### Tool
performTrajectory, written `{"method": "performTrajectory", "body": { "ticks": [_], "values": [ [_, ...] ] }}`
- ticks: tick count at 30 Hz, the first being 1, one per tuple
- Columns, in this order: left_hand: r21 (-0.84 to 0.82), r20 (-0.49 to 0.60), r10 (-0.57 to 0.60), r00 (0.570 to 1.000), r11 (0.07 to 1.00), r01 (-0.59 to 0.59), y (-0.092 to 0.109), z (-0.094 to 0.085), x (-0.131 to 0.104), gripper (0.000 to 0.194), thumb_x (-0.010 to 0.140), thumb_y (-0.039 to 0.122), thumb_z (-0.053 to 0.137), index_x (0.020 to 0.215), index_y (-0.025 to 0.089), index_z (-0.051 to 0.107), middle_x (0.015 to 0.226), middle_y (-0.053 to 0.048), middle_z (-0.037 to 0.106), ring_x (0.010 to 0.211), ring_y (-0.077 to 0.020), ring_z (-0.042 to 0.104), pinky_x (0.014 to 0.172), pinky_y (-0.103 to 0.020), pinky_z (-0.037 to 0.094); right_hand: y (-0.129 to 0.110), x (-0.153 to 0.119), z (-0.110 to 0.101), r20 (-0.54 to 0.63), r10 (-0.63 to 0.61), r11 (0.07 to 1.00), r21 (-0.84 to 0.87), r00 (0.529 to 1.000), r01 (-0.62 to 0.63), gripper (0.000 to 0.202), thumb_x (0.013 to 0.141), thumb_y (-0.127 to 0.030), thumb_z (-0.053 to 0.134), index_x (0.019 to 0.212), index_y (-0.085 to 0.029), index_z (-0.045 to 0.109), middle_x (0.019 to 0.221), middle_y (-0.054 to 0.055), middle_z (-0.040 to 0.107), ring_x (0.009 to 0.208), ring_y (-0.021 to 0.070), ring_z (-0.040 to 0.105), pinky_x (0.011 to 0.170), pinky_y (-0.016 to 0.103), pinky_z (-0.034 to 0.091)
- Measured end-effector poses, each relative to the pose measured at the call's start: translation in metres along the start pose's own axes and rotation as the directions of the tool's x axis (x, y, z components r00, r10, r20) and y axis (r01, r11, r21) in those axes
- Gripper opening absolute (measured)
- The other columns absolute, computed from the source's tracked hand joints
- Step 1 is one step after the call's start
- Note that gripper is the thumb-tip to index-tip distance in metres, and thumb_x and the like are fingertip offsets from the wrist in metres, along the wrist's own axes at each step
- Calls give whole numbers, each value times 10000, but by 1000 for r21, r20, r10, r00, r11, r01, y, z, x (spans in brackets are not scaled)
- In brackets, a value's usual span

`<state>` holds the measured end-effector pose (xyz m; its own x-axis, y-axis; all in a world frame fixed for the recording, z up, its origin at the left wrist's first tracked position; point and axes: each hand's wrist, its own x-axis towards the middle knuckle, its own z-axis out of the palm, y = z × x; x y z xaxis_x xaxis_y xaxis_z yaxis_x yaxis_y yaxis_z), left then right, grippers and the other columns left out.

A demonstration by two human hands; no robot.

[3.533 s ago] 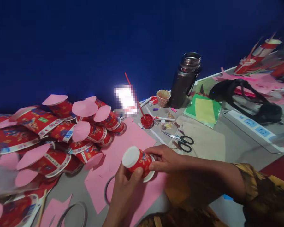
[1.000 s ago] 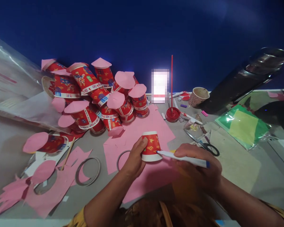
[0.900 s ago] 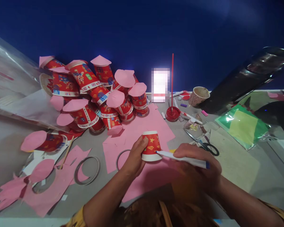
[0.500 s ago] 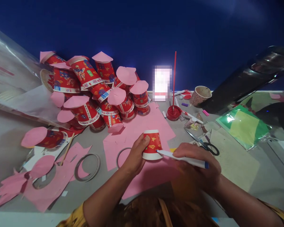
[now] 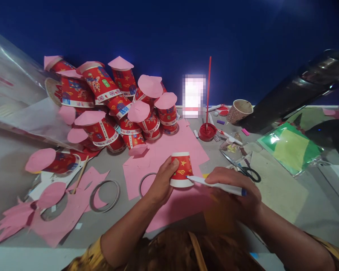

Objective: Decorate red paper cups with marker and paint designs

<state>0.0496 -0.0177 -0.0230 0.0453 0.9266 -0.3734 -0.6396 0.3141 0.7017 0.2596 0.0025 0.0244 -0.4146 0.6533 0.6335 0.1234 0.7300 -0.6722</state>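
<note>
My left hand (image 5: 164, 181) is closed around the left side of a red paper cup (image 5: 182, 169), printed with a gold star and held upside down with its white rim low. In my right hand (image 5: 237, 190) is a white marker with a blue end (image 5: 217, 185), gripped between thumb and fingers. Its blue tip meets the lower right part of the cup's red print. Under both hands lies a large sheet of pink paper (image 5: 169, 214). At the left rises a pile of red paper cups (image 5: 101, 81) topped with pink paper cones (image 5: 121, 63).
Pink scraps (image 5: 51, 229) and a grey tape ring (image 5: 105, 195) lie at the left. Scissors (image 5: 252, 174), a small red pot (image 5: 207, 132) with a tall red stick, and a patterned paper cup (image 5: 240, 111) stand or lie at the right. Beyond are a green packet (image 5: 290, 148) and a black cylinder (image 5: 293, 88).
The view has shifted slightly, so most things sit a little higher. The marker's tip stays at the cup's lower right; both hands keep their hold.
</note>
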Motion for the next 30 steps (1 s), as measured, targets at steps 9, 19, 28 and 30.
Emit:
{"method": "performTrajectory", "body": {
  "ticks": [9,19,28,30],
  "values": [
    [1,-3,-6,1000,1000,6,2,2,-1,495,838,526,907,1106,141,749,1065,-124,820,1055,-321,794,975,-440,611,-3,0,-3,33,36,999,2,999,-36,168,984,-114,672,1075,-233,748,797,51,826,689,216,807,649,306,646],
    [9,4,-7,1000,1000,7,2,2,-2,475,860,524,889,1105,144,744,1012,-107,815,992,-298,799,935,-414,615,-4,2,-3,28,7,999,39,1000,-8,170,970,-88,667,1052,-216,742,788,59,826,685,206,805,638,299,636],
    [62,21,10,1000,998,-11,1,-1,-1,544,836,595,888,1106,148,736,954,-77,792,865,-237,761,804,-338,593,-1,4,-3,5,-29,999,-29,1000,29,83,1021,-160,686,1026,-189,764,766,69,821,676,210,804,643,309,651],
    [68,20,8,1000,998,-9,1,-1,-1,542,840,594,884,1110,149,732,978,-79,792,874,-232,755,788,-324,582,0,4,-3,0,-30,999,-37,1000,30,76,1031,-178,684,1031,-190,758,760,68,816,673,211,802,637,314,649]
  ]
}}
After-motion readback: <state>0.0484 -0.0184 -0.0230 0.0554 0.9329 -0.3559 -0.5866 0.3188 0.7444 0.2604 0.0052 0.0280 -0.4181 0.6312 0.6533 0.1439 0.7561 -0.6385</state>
